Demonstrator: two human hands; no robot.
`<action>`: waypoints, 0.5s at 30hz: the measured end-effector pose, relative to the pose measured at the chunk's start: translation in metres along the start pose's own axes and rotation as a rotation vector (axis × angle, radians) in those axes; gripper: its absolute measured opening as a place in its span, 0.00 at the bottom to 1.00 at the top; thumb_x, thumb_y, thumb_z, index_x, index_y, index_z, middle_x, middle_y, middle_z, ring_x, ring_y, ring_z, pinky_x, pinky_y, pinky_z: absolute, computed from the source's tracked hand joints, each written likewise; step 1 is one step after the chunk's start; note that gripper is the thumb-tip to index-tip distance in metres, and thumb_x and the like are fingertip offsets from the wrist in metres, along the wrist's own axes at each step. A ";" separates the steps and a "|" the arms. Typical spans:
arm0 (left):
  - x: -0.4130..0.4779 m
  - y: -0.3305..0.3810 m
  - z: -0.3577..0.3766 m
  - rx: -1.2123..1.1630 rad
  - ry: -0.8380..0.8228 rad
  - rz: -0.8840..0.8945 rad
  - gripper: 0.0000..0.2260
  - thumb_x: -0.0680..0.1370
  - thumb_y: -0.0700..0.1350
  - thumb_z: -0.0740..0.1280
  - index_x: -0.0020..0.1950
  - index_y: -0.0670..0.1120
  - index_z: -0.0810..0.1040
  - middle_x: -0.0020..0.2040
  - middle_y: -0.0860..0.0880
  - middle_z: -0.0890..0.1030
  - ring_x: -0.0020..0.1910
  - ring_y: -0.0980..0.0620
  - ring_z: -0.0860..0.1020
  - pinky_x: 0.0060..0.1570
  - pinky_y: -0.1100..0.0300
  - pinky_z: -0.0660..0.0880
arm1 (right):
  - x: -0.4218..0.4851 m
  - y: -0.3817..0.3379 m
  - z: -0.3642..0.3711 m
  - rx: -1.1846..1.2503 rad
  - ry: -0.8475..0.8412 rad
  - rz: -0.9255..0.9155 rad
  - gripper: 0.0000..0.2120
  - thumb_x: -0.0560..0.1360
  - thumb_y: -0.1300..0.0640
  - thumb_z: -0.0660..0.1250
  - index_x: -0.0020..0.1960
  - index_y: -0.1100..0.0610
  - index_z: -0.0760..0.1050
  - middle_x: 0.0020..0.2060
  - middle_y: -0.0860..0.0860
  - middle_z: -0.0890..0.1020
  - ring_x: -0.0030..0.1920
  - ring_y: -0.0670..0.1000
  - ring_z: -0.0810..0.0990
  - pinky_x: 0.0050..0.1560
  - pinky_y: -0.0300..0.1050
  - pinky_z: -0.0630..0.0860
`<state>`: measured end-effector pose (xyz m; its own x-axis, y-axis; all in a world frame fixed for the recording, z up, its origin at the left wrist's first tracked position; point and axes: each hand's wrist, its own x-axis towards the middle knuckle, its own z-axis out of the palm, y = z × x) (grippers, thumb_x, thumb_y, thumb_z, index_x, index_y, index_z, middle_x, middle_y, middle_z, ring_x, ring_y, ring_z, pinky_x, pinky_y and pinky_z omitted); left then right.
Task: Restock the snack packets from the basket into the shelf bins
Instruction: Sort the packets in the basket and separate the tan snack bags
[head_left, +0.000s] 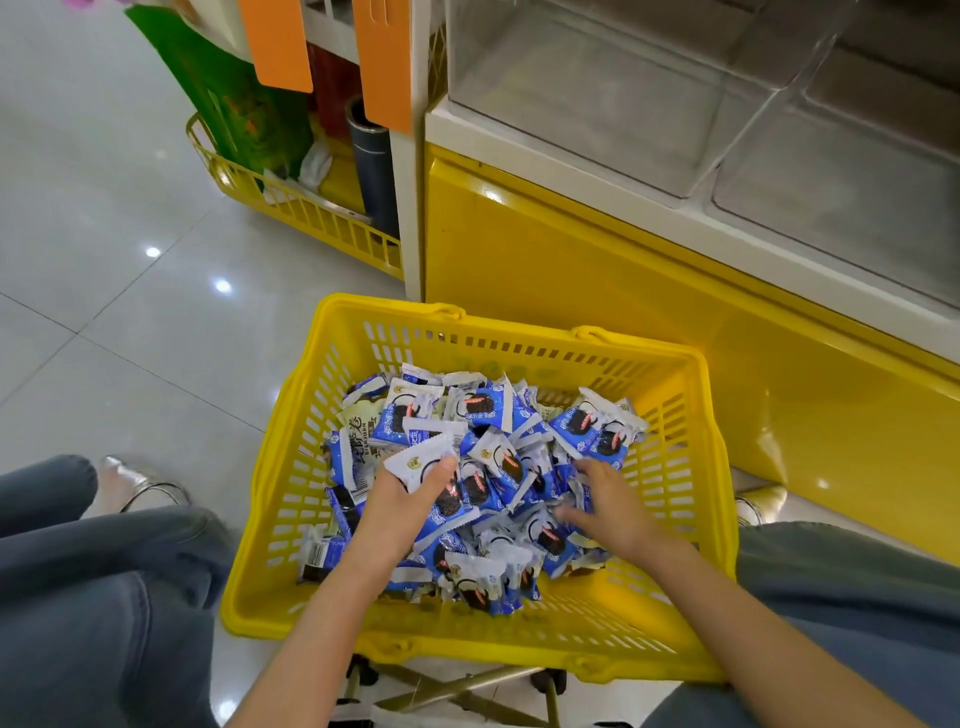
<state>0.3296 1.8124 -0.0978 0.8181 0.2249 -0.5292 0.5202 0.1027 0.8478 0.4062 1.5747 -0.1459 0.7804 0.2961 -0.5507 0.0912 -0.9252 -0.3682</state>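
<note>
A yellow plastic basket (670, 400) stands on the floor in front of me, holding a heap of several blue-and-white snack packets (488, 410). My left hand (400, 506) is inside the basket and grips a bunch of packets (431, 457), thumb on top. My right hand (605, 506) reaches down into the heap on the right side, fingers curled among the packets; its grasp is blurred. Clear shelf bins (597, 98) sit on the shelf at the upper right and look bare.
The shelf's yellow base panel (597, 260) runs right behind the basket. A yellow wire rack (306, 208) with a green bag and a dark tube stands at the upper left. My knees in jeans flank the basket; a stool's legs (452, 691) show beneath.
</note>
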 end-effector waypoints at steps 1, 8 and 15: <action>0.000 -0.002 -0.001 0.005 -0.007 -0.006 0.07 0.77 0.49 0.66 0.46 0.63 0.73 0.38 0.72 0.78 0.40 0.80 0.72 0.34 0.82 0.68 | -0.002 0.005 0.005 0.024 -0.060 0.024 0.36 0.73 0.48 0.69 0.74 0.58 0.56 0.71 0.53 0.63 0.71 0.52 0.63 0.69 0.44 0.62; -0.003 -0.014 -0.005 0.026 -0.016 -0.086 0.14 0.74 0.49 0.69 0.58 0.51 0.75 0.50 0.60 0.79 0.47 0.67 0.75 0.37 0.74 0.70 | -0.007 0.003 0.018 -0.085 0.037 0.039 0.29 0.73 0.48 0.70 0.68 0.57 0.64 0.64 0.53 0.69 0.64 0.51 0.68 0.64 0.43 0.68; 0.028 0.017 0.022 0.095 -0.034 0.034 0.12 0.75 0.47 0.69 0.58 0.49 0.75 0.48 0.57 0.79 0.43 0.67 0.76 0.34 0.78 0.71 | 0.024 -0.032 -0.037 0.022 0.498 -0.070 0.15 0.74 0.53 0.68 0.59 0.57 0.75 0.54 0.53 0.79 0.57 0.54 0.73 0.55 0.49 0.74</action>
<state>0.3671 1.7997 -0.0991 0.8427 0.1932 -0.5026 0.5118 0.0024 0.8591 0.4447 1.6028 -0.1199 0.9738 0.2035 -0.1017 0.1453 -0.9002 -0.4105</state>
